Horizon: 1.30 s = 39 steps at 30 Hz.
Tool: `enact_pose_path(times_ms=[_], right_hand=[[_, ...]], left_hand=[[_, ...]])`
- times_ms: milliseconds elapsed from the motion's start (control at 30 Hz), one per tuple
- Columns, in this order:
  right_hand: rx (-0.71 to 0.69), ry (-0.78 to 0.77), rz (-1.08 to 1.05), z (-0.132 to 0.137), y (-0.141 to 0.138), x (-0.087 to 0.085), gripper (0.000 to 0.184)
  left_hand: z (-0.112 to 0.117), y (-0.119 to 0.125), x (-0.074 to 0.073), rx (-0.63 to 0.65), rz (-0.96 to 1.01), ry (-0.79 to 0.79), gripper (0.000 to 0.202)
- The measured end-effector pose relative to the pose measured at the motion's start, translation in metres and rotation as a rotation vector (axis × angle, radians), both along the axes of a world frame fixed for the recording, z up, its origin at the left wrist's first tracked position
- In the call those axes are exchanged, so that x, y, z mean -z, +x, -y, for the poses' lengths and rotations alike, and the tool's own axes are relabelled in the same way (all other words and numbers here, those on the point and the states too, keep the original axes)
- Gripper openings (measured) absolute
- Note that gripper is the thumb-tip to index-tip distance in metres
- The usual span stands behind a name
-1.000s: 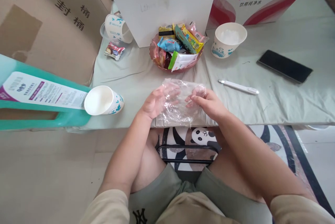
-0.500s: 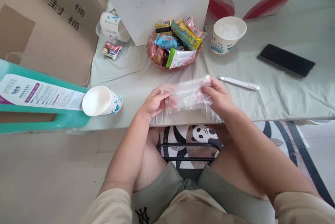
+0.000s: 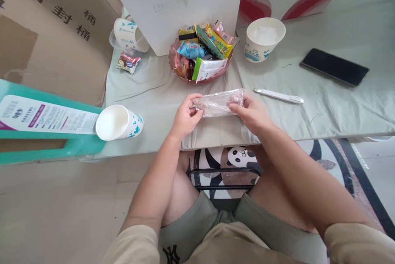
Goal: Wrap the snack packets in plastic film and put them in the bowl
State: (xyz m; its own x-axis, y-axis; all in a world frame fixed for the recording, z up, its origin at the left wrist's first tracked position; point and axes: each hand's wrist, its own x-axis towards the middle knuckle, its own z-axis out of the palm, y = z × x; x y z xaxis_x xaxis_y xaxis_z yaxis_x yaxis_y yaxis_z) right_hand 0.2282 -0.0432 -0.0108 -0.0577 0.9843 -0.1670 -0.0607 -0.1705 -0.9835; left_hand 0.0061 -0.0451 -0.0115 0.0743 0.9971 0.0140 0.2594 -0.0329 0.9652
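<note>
A clear plastic bag (image 3: 217, 104), folded into a flat strip, is stretched between my two hands just above the front of the cloth-covered table. My left hand (image 3: 187, 115) pinches its left end between thumb and fingers. At the other end, my right hand (image 3: 252, 112) grips it, with the thumb lying on top of the film. Behind the bag stands a pink bowl (image 3: 180, 75) heaped with wrapped snacks (image 3: 206, 50). A white utility knife (image 3: 279, 96) lies to the right of my right hand.
One paper cup (image 3: 112, 123) lies tilted at the left, by a green-framed object (image 3: 83, 142). Another paper cup (image 3: 261, 50) with white contents stands behind the knife. A black phone (image 3: 335, 67) lies at right. Boxes line the back; a wrapped snack (image 3: 128, 62) sits at back left.
The plastic bag, crumpled and blurred before, is now a narrower, flatter strip. Both hands still hold its ends. The whole view has shifted slightly.
</note>
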Motion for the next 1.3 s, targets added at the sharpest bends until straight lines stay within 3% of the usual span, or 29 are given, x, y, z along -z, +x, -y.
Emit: enact_pose_path(times_ms=[100,167,200,267,367,467,567,633,733,800,900,1000,1067,1133,1200,1300], right_hand=[[0.077,0.064,0.246,0.005,-0.002,-0.01,0.023],[0.203,0.172,0.331,0.011,-0.006,-0.015,0.019],[0.224,0.231,0.333,0.015,-0.008,-0.017,0.018],[0.153,0.302,0.249,0.023,-0.015,-0.018,0.021],[-0.041,0.257,0.0,0.03,-0.024,-0.012,0.029],[-0.071,0.217,-0.124,0.027,-0.028,-0.008,0.03],[0.108,0.237,0.065,0.017,-0.023,-0.009,0.024],[0.172,0.236,0.159,0.009,-0.017,-0.01,0.03],[-0.042,0.126,0.019,-0.002,-0.007,-0.008,0.045],[-0.06,0.084,-0.067,-0.008,0.0,-0.008,0.041],[0.242,0.11,-0.106,-0.016,0.016,-0.013,0.029],[0.422,0.067,-0.24,-0.023,0.037,-0.022,0.019],[0.46,0.035,-0.323,-0.025,0.048,-0.027,0.016],[0.47,0.011,-0.371,-0.028,0.056,-0.031,0.013],[0.469,-0.009,-0.396,-0.031,0.061,-0.034,0.011],[0.483,-0.03,-0.419,-0.037,0.065,-0.037,0.01]], left_hand=[[0.009,0.008,-0.004,-0.282,-0.246,0.219,0.032],[0.017,0.017,-0.006,-0.362,-0.346,0.34,0.014],[0.02,0.022,-0.006,-0.324,-0.325,0.351,0.011],[0.022,0.033,-0.004,-0.194,-0.156,0.3,0.026],[0.017,0.044,-0.001,0.061,0.192,0.121,0.056],[0.009,0.048,0.0,0.208,0.344,-0.036,0.056],[0.003,0.047,0.002,0.129,0.294,-0.07,0.05],[0.0,0.047,0.005,0.093,0.291,-0.073,0.049],[-0.001,0.049,0.009,0.091,0.293,-0.089,0.05],[-0.001,0.052,0.006,-0.007,0.204,-0.016,0.046],[-0.009,0.064,-0.015,-0.176,0.079,0.156,0.029],[-0.041,0.092,-0.058,-0.23,-0.047,0.372,0.019],[-0.078,0.122,-0.092,-0.205,-0.339,0.623,0.019],[-0.123,0.156,-0.12,-0.096,-0.57,0.639,0.019],[-0.167,0.19,-0.134,0.054,-0.823,0.561,0.021],[-0.217,0.231,-0.128,0.241,-1.104,0.405,0.024]])
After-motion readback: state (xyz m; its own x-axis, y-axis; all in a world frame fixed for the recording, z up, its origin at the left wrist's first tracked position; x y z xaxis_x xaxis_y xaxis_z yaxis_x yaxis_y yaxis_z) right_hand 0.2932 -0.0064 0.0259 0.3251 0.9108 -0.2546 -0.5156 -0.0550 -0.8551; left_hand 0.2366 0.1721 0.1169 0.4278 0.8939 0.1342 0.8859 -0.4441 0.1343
